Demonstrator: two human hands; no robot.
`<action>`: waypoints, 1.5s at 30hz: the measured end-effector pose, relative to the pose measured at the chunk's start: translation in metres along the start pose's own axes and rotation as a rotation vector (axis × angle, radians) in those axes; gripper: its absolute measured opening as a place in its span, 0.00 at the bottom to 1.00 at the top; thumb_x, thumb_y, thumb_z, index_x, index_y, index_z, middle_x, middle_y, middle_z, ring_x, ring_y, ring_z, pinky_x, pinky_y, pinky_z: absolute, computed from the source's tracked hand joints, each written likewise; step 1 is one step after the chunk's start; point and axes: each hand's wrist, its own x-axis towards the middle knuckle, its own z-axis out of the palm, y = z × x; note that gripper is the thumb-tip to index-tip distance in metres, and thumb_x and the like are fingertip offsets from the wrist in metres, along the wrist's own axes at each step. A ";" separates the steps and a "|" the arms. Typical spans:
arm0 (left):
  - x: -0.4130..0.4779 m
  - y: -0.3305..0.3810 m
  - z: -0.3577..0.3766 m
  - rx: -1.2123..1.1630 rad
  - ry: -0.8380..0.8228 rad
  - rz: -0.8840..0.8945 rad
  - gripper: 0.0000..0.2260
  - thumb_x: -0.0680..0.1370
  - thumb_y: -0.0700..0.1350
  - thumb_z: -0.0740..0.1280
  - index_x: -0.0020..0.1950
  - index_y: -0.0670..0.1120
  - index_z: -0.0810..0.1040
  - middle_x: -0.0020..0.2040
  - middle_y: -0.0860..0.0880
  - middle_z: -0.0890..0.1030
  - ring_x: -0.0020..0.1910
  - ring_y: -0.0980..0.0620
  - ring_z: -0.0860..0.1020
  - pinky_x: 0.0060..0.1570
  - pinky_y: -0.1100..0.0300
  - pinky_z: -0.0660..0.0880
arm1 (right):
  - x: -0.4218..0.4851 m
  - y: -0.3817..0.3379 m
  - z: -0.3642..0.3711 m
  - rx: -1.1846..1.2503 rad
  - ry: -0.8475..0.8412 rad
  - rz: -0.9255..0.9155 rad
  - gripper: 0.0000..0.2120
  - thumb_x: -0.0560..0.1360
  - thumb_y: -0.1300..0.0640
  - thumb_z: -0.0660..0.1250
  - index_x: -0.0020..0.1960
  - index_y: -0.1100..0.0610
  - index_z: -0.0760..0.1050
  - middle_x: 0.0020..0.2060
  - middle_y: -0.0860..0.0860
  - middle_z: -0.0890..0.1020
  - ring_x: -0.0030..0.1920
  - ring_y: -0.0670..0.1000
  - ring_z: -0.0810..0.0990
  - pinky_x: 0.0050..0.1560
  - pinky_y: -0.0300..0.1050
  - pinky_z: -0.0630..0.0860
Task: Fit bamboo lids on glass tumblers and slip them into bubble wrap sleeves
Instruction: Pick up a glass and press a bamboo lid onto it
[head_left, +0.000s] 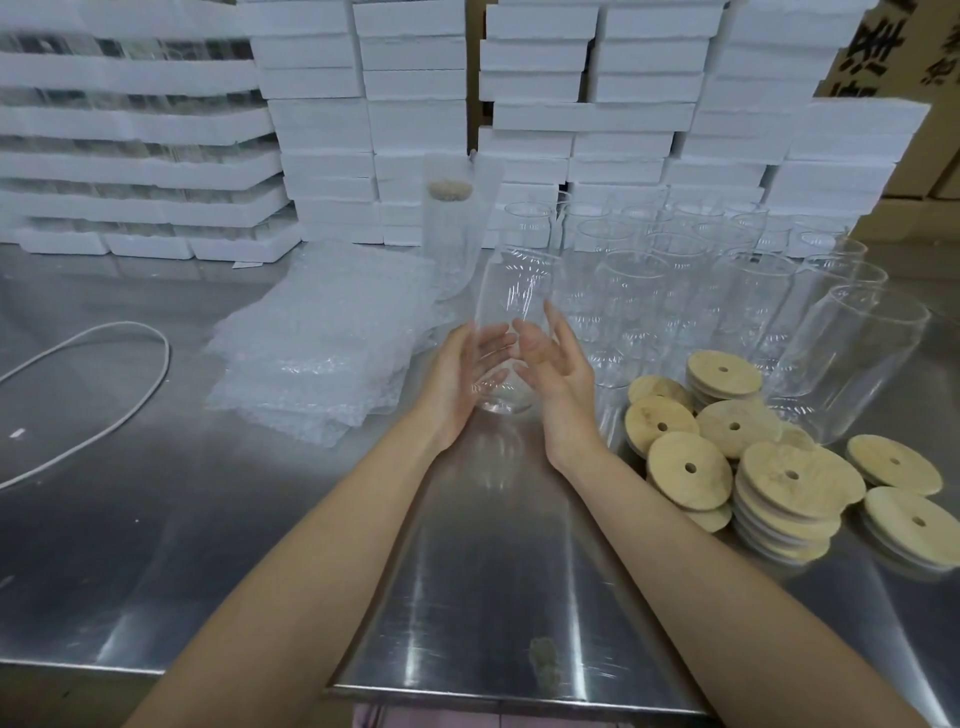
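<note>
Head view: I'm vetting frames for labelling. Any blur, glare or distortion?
In the head view, motion blur softens the left hand, right hand and the tumbler between them; glare streaks the steel table; wide-angle distortion tilts the foam boxes.

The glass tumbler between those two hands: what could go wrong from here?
1. The glass tumbler has no lid yet and is held between the left hand and right hand, whose fingers look fairly loose. It could slip and strike the steel table.
2. The other tumblers stand crowded just behind it, so a careless swing might knock them.
3. The bamboo lids lie in uneven stacks that could slide when one is pulled out.
</note>
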 end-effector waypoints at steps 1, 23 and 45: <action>-0.002 0.000 0.002 0.018 0.000 0.000 0.19 0.83 0.56 0.53 0.58 0.46 0.78 0.57 0.51 0.82 0.56 0.57 0.80 0.56 0.60 0.74 | 0.001 0.000 0.000 -0.006 0.012 -0.004 0.32 0.73 0.52 0.69 0.75 0.53 0.64 0.62 0.55 0.80 0.62 0.47 0.78 0.68 0.49 0.72; -0.017 0.007 0.005 -0.623 -0.319 -0.365 0.29 0.71 0.62 0.63 0.50 0.36 0.83 0.48 0.39 0.83 0.43 0.43 0.83 0.39 0.54 0.81 | 0.006 -0.008 0.000 0.264 -0.042 0.286 0.32 0.75 0.39 0.59 0.73 0.56 0.68 0.66 0.58 0.77 0.68 0.58 0.75 0.72 0.57 0.67; -0.008 -0.015 0.012 0.332 0.198 0.274 0.09 0.77 0.47 0.60 0.54 0.61 0.71 0.53 0.59 0.79 0.48 0.62 0.80 0.50 0.57 0.77 | 0.003 0.006 0.001 -0.459 0.116 -0.373 0.47 0.64 0.65 0.79 0.69 0.35 0.59 0.63 0.30 0.66 0.67 0.34 0.67 0.70 0.39 0.66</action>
